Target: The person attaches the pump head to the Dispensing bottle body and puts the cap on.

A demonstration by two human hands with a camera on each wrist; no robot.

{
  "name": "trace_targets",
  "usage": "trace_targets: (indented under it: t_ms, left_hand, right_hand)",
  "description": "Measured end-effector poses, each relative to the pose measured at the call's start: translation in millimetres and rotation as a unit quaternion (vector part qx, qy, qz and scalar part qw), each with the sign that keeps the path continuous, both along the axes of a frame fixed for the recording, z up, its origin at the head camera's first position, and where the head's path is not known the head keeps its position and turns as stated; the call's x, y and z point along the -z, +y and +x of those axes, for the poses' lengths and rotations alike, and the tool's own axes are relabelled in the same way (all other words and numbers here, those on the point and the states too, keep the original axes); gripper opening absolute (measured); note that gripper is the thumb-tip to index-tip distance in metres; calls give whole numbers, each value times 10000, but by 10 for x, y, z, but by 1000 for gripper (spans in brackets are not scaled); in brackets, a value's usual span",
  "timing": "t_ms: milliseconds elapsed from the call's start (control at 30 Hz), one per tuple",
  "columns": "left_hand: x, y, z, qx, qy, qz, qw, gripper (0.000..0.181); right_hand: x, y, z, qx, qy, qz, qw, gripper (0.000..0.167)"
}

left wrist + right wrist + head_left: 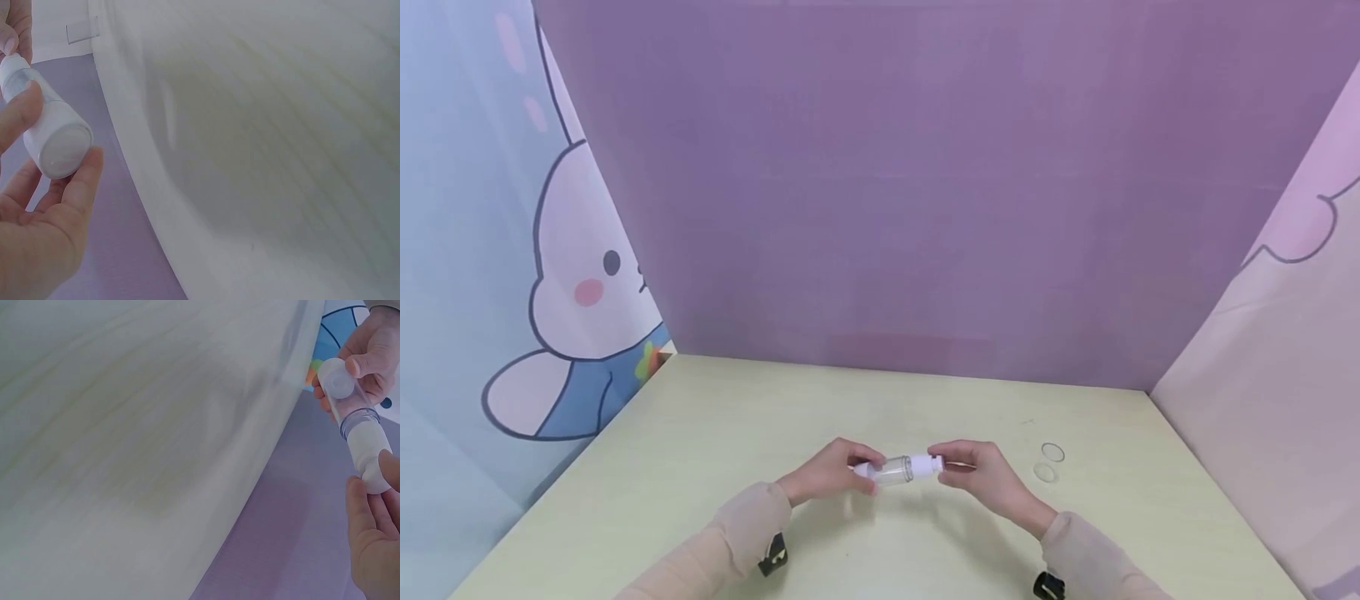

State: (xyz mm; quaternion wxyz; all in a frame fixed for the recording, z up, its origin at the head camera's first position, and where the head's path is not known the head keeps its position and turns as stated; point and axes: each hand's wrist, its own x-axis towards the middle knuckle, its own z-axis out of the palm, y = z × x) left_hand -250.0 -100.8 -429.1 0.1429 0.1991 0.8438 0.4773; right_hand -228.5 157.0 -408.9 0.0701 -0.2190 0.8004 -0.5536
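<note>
Held level between both hands, just above the table, is a small bottle [892, 472] with a clear body and white ends. My left hand [826, 471] grips its white base [65, 150], thumb on one side and fingers beneath. At the other end my right hand [992, 482] pinches the white pump-like top [369, 447] between thumb and fingers. A clear section [354, 406] with a ridged collar shows between the two white parts in the right wrist view. Whether there is liquid inside, I cannot tell.
Right of my right hand, a thin dark ring [1063, 457] and a paler ring [1035, 472] lie on the light table [760, 400]. A purple backdrop [880, 192] rises behind, with printed cloths [460, 250] at the sides. Black devices [773, 555] hang at both wrists.
</note>
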Motion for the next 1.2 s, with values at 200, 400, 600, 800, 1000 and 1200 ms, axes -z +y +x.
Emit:
trace_targets:
  t_ms: [200, 400, 600, 800, 1000, 1200]
  left_hand:
    - [-10, 1, 18, 4, 6, -37, 10000, 39]
    - [-7, 6, 15, -3, -15, -11, 10000, 39]
    - [-2, 10, -6, -10, 11, -23, 10000, 40]
    - [2, 15, -19, -3, 28, -55, 10000, 40]
    - [3, 20, -17, 3, -64, -47, 10000, 39]
    - [-11, 33, -29, 10, -74, -66, 10000, 39]
  right_hand:
    - [17, -14, 4, 83, -109, 1, 9999, 32]
    - [11, -14, 8, 199, -81, 98, 9997, 31]
    - [-23, -6, 12, 252, -47, 112, 9996, 32]
    - [-36, -1, 14, 337, -21, 209, 9992, 33]
    - [-16, 6, 4, 407, -134, 275, 9987, 36]
    - [-16, 23, -1, 425, -156, 228, 9987, 39]
